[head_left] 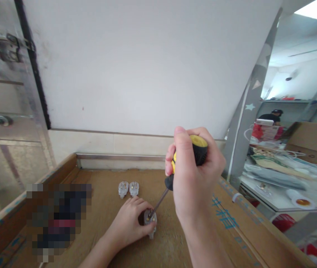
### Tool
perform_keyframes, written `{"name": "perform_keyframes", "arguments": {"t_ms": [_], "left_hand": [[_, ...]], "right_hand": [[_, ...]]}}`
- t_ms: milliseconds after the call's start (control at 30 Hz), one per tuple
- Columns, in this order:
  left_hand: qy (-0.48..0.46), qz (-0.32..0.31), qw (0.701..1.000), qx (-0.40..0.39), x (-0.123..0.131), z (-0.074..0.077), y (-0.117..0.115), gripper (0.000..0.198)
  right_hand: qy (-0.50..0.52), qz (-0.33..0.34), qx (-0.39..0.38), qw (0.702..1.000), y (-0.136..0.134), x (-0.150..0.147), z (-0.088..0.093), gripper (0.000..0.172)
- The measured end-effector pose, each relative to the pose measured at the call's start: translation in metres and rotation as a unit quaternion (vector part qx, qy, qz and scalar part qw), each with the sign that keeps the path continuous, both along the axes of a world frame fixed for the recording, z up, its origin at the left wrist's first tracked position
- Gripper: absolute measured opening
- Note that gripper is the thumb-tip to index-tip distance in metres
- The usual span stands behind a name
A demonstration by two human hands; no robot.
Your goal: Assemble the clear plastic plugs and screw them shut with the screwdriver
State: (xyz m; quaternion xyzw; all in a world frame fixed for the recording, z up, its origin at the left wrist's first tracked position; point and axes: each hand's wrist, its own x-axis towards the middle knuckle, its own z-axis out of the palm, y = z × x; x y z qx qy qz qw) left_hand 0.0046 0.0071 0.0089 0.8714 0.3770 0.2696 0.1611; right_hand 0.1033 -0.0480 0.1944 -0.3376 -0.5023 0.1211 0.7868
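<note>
My right hand is wrapped round the yellow and black handle of a screwdriver. Its shaft slants down to the left, and the tip meets a clear plastic electrical plug lying on the cardboard. With thumb and fingers, my left hand grips that plug from its left side and holds it against the surface. Just beyond my left fingers, two similar clear plugs lie side by side with their metal pins showing.
Cardboard with raised sides covers the work surface. A pixelated dark item lies at left. Behind stands a white wall; a metal door latch is at far left. At right, a cluttered white table stands, with a person farther back.
</note>
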Motion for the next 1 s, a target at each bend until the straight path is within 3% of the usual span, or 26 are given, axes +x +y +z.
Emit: {"name": "perform_keyframes", "arguments": {"t_ms": [233,367,467,533,767,900,1000], "left_hand": [[0.002,-0.003,1.0,0.002,0.0,0.002,-0.001,0.021],[0.007,0.018,1.0,-0.003,0.001,0.001,-0.001,0.019],[0.011,0.022,1.0,-0.006,0.001,0.0,-0.002,0.018],[0.01,0.021,1.0,-0.009,0.001,0.0,-0.002,0.019],[0.0,0.019,1.0,-0.018,0.002,-0.001,-0.003,0.018],[0.003,0.02,1.0,-0.024,0.002,-0.003,-0.002,0.018],[0.002,0.016,0.999,-0.027,0.001,-0.003,0.0,0.019]], "right_hand": [[-0.006,-0.024,-0.003,1.0,0.009,0.001,-0.002,0.032],[-0.194,-0.059,-0.032,0.979,0.015,0.01,0.005,0.037],[-0.407,-0.144,-0.062,0.9,0.015,0.022,0.021,0.039],[-0.512,-0.159,-0.121,0.836,0.015,0.031,0.037,0.04],[-0.69,-0.027,-0.278,0.668,0.022,0.055,0.091,0.037],[-0.724,0.014,-0.321,0.61,0.019,0.055,0.104,0.025],[-0.739,0.049,-0.328,0.587,0.014,0.052,0.107,0.016]]}}
